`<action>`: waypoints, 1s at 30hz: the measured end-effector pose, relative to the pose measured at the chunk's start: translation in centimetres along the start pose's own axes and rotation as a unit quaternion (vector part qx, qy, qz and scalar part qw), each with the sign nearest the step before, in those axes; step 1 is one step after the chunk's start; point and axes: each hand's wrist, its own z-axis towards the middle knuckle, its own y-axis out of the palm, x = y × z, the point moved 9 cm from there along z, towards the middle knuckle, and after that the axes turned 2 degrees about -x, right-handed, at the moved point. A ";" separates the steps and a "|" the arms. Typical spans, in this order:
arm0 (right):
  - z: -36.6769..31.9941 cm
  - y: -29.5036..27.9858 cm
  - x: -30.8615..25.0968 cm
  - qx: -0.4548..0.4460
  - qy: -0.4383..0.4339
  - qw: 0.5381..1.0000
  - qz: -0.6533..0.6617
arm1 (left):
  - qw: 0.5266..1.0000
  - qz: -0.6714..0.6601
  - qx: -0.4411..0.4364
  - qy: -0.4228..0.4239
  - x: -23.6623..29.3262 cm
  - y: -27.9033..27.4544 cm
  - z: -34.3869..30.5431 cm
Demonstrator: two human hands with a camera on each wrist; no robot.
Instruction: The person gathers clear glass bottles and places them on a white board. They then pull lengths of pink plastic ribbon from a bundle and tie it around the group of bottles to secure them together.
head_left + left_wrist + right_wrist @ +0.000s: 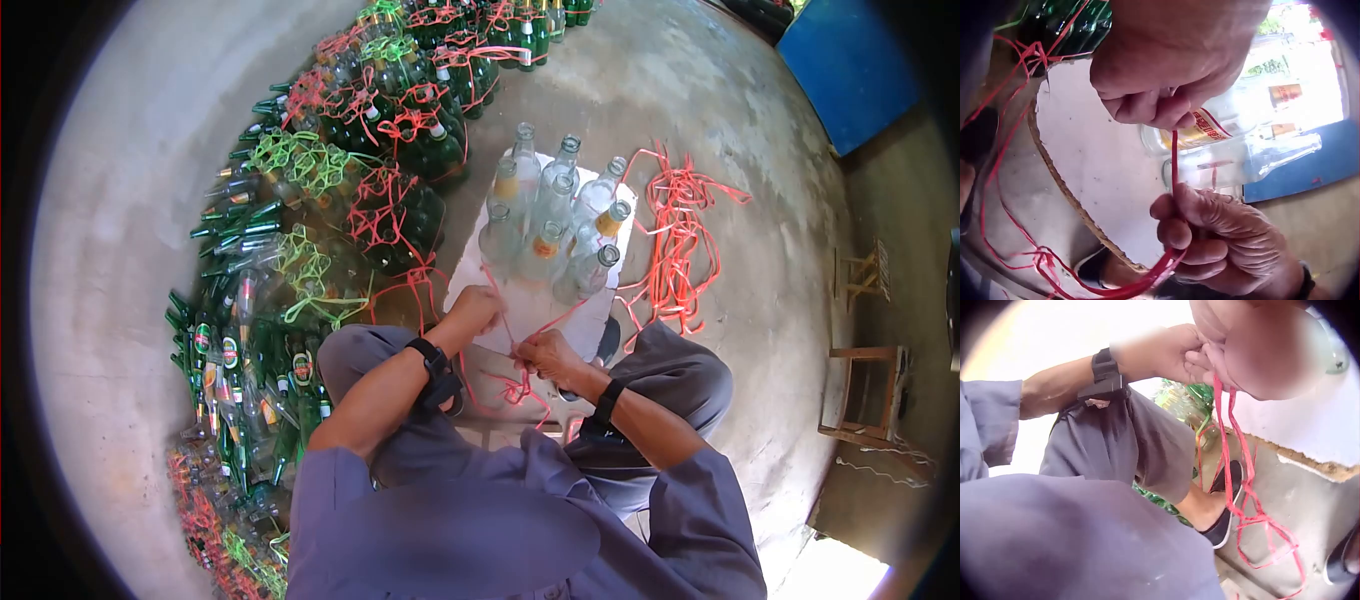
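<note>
Several clear glass bottles [548, 230] stand grouped on a white board [470, 270], some with orange labels. My left hand [478, 309] pinches a red plastic string at the board's near edge. To its right, my right hand [550, 356] grips the same string. In the left wrist view the string [1175, 156] runs taut between the left hand [1169, 69] and the right hand [1222, 244], and a looped bundle trails from the right one. Two strands [1225, 444] hang below the right hand [1266, 350] in the right wrist view.
A tangle of red string [680, 240] lies on the floor right of the board. Many green bottles [430, 150], netted in red and green string, fill the left side. A wooden stool [865, 395] and a blue panel [850, 60] are at the right.
</note>
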 end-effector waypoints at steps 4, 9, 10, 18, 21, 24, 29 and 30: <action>-0.1 -1.8 -1.1 0.076 0.000 0.940 -0.333 | 0.995 0.087 -0.010 0.050 0.7 0.1 -1.1; -1.3 -4.2 -3.5 0.182 -0.059 0.885 -0.424 | 0.988 0.146 -0.041 0.015 0.0 0.2 -2.5; -1.3 -4.5 -4.2 0.185 -0.077 0.887 -0.415 | 0.989 0.138 -0.050 0.002 -0.1 0.3 -2.7; -0.2 -1.7 -4.2 0.016 0.041 0.974 0.222 | 0.993 0.082 -0.084 0.019 0.6 1.6 -3.4; 1.0 -1.3 -4.5 -0.019 0.016 0.935 0.353 | 0.990 0.118 -0.058 0.044 0.7 1.4 -3.0; 1.8 -0.8 -4.8 -0.036 -0.004 0.902 0.430 | 0.993 0.074 -0.071 0.051 -0.1 1.8 -2.3; 2.8 -0.8 -4.0 -0.009 -0.025 0.885 0.465 | 0.994 -0.014 -0.106 0.017 0.8 2.9 -4.1; 3.1 -1.3 -3.3 0.019 -0.024 0.892 0.451 | 0.994 -0.015 -0.106 0.016 0.4 2.8 -3.8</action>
